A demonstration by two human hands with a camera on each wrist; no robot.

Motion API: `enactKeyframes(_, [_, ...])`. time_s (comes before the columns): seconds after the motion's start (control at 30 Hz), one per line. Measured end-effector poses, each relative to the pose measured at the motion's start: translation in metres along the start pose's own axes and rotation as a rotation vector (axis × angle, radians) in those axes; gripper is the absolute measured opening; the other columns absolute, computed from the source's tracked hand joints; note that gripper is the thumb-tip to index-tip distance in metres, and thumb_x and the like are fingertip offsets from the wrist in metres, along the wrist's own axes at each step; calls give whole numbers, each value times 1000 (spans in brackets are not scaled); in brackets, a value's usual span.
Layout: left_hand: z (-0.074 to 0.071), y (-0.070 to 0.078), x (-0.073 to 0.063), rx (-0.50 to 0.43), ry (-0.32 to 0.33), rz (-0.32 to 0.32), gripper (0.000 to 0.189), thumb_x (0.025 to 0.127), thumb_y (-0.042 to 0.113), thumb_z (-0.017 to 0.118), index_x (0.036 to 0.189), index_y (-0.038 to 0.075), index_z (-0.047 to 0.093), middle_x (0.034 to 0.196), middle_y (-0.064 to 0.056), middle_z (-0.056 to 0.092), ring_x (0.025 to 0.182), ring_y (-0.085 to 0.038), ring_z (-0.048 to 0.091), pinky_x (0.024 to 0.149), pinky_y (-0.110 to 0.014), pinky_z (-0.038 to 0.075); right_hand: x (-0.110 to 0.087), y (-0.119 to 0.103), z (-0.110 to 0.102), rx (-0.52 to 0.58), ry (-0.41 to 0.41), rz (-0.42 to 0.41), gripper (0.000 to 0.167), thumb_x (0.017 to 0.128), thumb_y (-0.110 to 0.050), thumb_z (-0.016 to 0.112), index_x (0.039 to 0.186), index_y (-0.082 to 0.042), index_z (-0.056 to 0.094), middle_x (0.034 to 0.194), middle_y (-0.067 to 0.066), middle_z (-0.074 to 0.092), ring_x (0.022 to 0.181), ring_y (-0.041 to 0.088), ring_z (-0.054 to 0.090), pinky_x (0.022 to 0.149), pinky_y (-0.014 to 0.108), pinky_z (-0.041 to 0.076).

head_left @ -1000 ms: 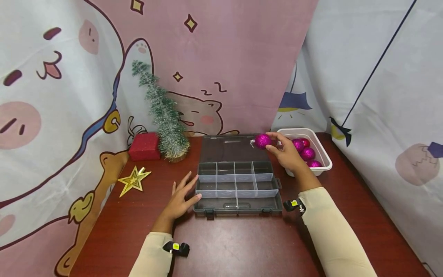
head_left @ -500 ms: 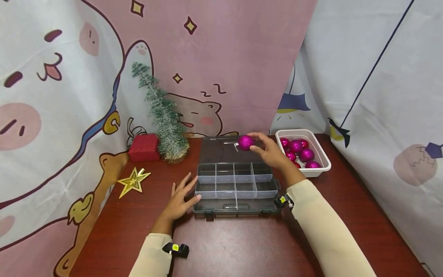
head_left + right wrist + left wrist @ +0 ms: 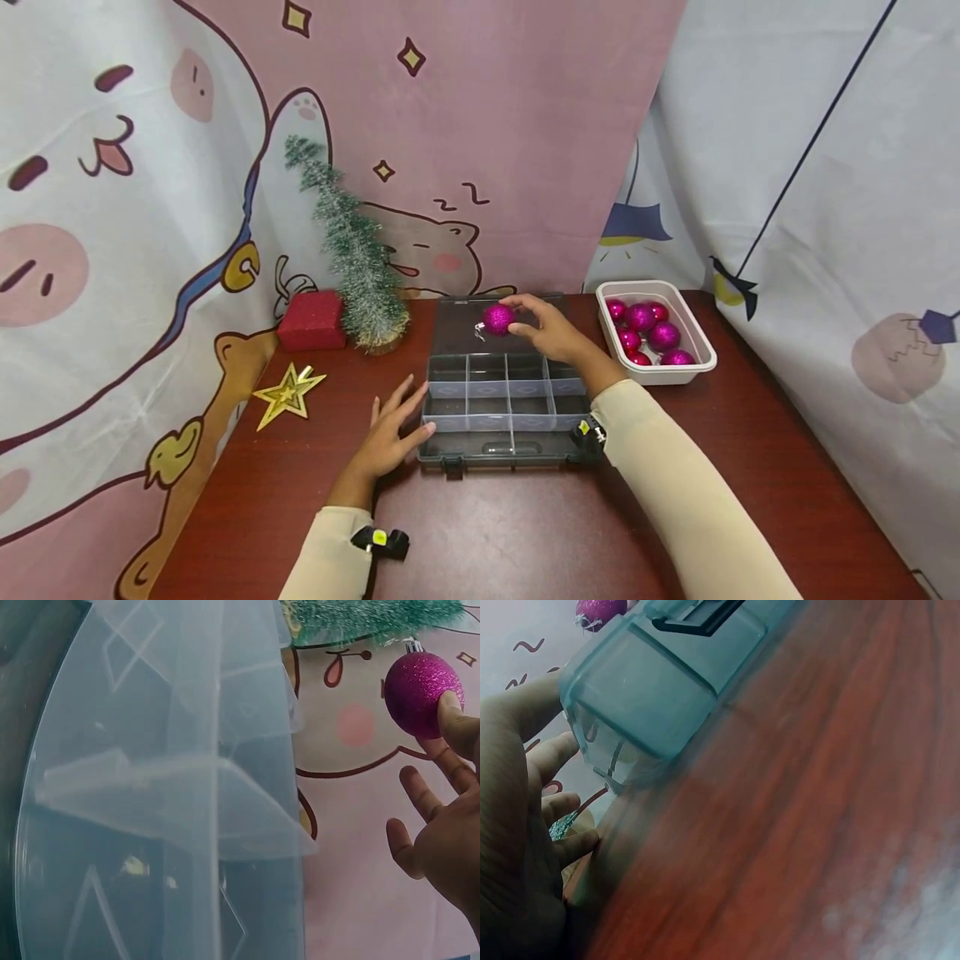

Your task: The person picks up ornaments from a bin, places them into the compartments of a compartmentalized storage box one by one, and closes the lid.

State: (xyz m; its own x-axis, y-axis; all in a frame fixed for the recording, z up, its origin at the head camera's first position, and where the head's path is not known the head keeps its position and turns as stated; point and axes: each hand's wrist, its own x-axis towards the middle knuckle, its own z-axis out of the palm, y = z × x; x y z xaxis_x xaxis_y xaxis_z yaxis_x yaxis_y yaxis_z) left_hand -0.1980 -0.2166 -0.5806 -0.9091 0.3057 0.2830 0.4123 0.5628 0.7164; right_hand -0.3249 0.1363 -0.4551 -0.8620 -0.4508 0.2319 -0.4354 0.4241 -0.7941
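My right hand (image 3: 551, 332) pinches a glittery magenta Christmas bauble (image 3: 498, 320) between thumb and fingertips, above the raised lid side of a divided plastic storage box (image 3: 512, 448). In the right wrist view the bauble (image 3: 424, 695) shows its silver cap, with the thumb pressed on its side. Clear dividers split the box into several compartments, and nothing lies in those that show. At the box's left edge my left hand (image 3: 389, 435) rests with spread fingers, its fingertips right at the wall. The left wrist view shows those fingers (image 3: 553, 759) beside the translucent box corner (image 3: 641, 690).
A white basket (image 3: 708, 354) with several magenta and red baubles (image 3: 663, 337) stands at the right. To the left are a frosted miniature tree (image 3: 360, 254), a red block (image 3: 312, 320) and a gold star (image 3: 289, 395). A printed curtain (image 3: 517, 150) closes off the back.
My right hand has carried the bauble leftward from beside the white basket to over the box's back part. The left hand has stayed at the box's left edge.
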Motion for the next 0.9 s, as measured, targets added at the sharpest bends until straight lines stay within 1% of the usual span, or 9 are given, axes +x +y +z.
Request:
enactKeyframes(0.03, [0, 1, 0, 1, 1, 1, 74, 101, 40, 75, 168, 25, 46, 178, -24, 30, 163, -49, 33, 122, -89, -6, 1, -1, 2, 1, -9, 10, 46, 106, -12, 70, 151, -9, 60, 150, 16, 64, 143, 44, 54, 122, 64, 40])
enactKeyframes(0.13, [3, -4, 0, 5, 18, 19, 74, 101, 42, 75, 168, 28, 46, 177, -24, 31, 162, -49, 34, 121, -90, -6, 5, -5, 10, 7, -37, 22, 46, 106, -10, 71, 150, -8, 61, 150, 17, 64, 144, 45, 53, 124, 66, 38])
enactKeyframes(0.2, [1, 0, -1, -4, 18, 20, 74, 101, 43, 75, 167, 25, 47, 177, -26, 32, 161, -51, 34, 119, -91, -6, 8, -7, 16, 5, -56, 18, 45, 105, -10, 71, 149, -7, 62, 149, 18, 65, 142, 45, 54, 124, 66, 38])
enactKeyframes(0.3, [-3, 8, -1, -5, 8, 8, 75, 101, 42, 74, 167, 17, 48, 176, -29, 32, 161, -54, 34, 119, -91, -6, 11, -7, 27, 0, -87, 17, 45, 106, -12, 71, 150, -7, 62, 147, 18, 65, 140, 44, 54, 125, 66, 38])
enactKeyframes(0.4, [-5, 13, -1, 19, -11, -18, 75, 102, 40, 74, 167, 15, 47, 177, -27, 32, 162, -52, 34, 121, -90, -4, 14, -10, 37, 13, -117, 30, 46, 106, -15, 70, 151, -10, 61, 148, 16, 65, 143, 42, 53, 127, 68, 35])
enactKeyframes(0.47, [-5, 14, -1, 36, -22, -34, 74, 102, 38, 73, 167, 15, 46, 178, -26, 31, 163, -51, 34, 122, -89, -3, 16, -12, 44, 24, -141, 44, 46, 107, -17, 70, 152, -12, 61, 149, 14, 65, 144, 40, 53, 128, 68, 34])
enactKeyframes(0.57, [-6, 16, -1, 37, -34, -52, 75, 102, 36, 73, 168, 17, 45, 179, -23, 30, 164, -49, 32, 123, -88, -4, 17, -15, 54, 17, -171, 50, 46, 107, -16, 70, 152, -13, 60, 150, 14, 64, 146, 39, 54, 129, 68, 34])
enactKeyframes(0.73, [-6, 15, 0, 22, -43, -62, 76, 101, 37, 73, 169, 19, 43, 180, -22, 28, 166, -48, 29, 124, -87, -5, 18, -19, 66, -45, -182, 33, 44, 108, -14, 68, 151, -10, 60, 151, 16, 64, 147, 41, 55, 128, 65, 37])
enactKeyframes(0.9, [-6, 13, 1, 26, -46, -70, 76, 101, 40, 73, 169, 20, 44, 180, -21, 29, 165, -48, 31, 124, -87, -5, 19, -22, 73, -86, -203, 6, 43, 108, -11, 67, 150, -6, 60, 147, 18, 65, 145, 40, 57, 127, 60, 40])
